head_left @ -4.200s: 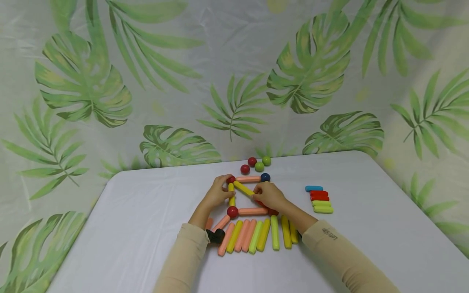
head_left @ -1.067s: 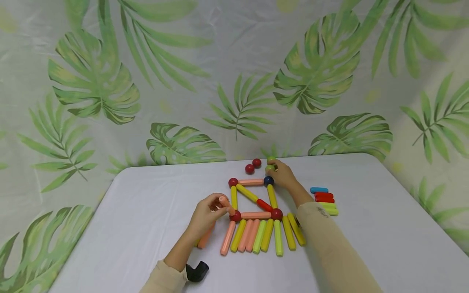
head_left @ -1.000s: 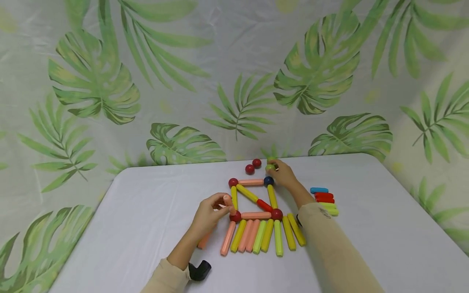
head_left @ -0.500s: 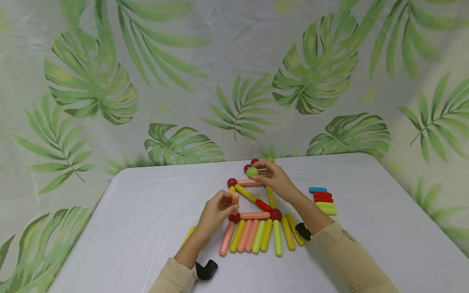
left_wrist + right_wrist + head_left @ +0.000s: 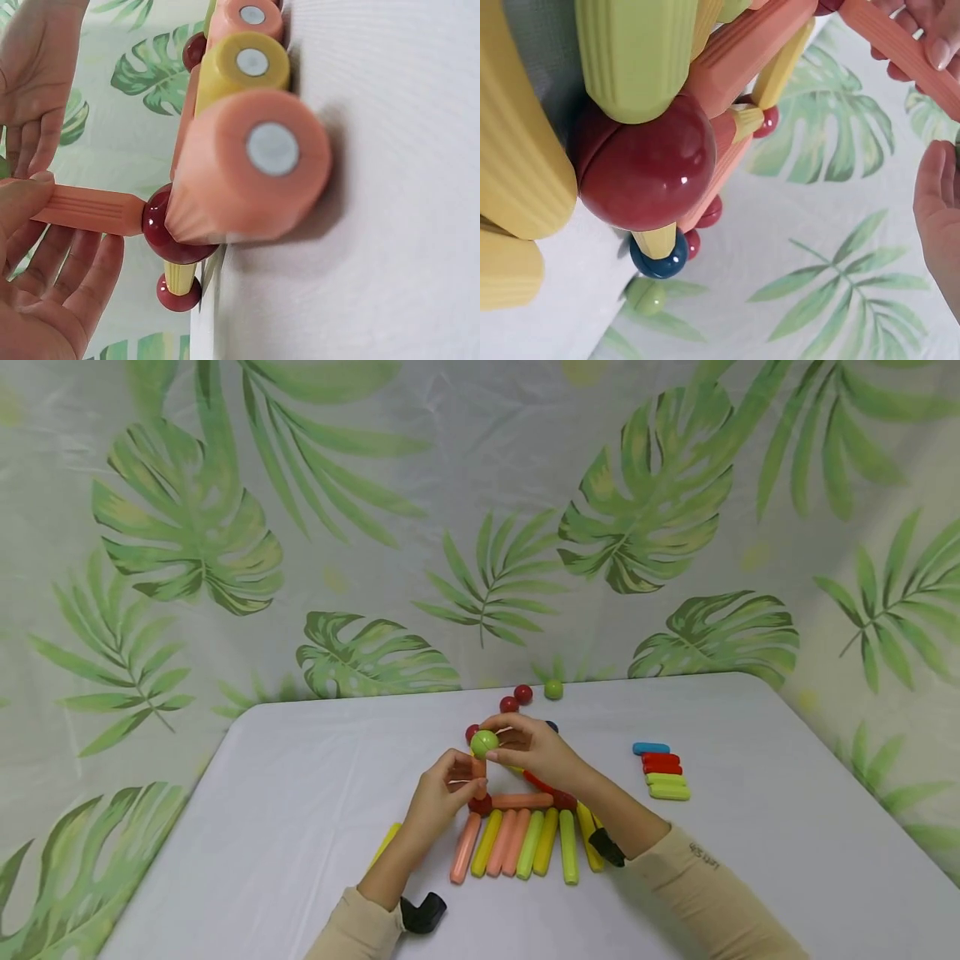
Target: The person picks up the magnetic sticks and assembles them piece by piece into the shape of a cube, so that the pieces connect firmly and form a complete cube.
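Note:
My left hand (image 5: pixel 435 793) pinches a salmon magnetic stick (image 5: pixel 94 210) that stands upright on a red ball (image 5: pixel 161 221). With thumb and fingers, my right hand (image 5: pixel 543 756) holds a green ball (image 5: pixel 484 743) at the stick's top end. That red ball is the near left corner of a flat frame of sticks and balls. A salmon stick (image 5: pixel 523 801) runs along the frame's near side to another red ball (image 5: pixel 649 165). At the far right corner sits a blue ball (image 5: pixel 660 259), mostly hidden by my right hand in the head view.
Several salmon, yellow and lime sticks (image 5: pixel 517 843) lie in a row before the frame. Loose red balls (image 5: pixel 523 694) and a green ball (image 5: pixel 553 690) sit at the back edge. Short sticks (image 5: pixel 663 770) lie at right, a yellow stick (image 5: pixel 386 842) by my left forearm.
My left hand has left the frame's far left side and stood a salmon stick upright on the near left ball. My right hand has brought a green ball from the back to its top.

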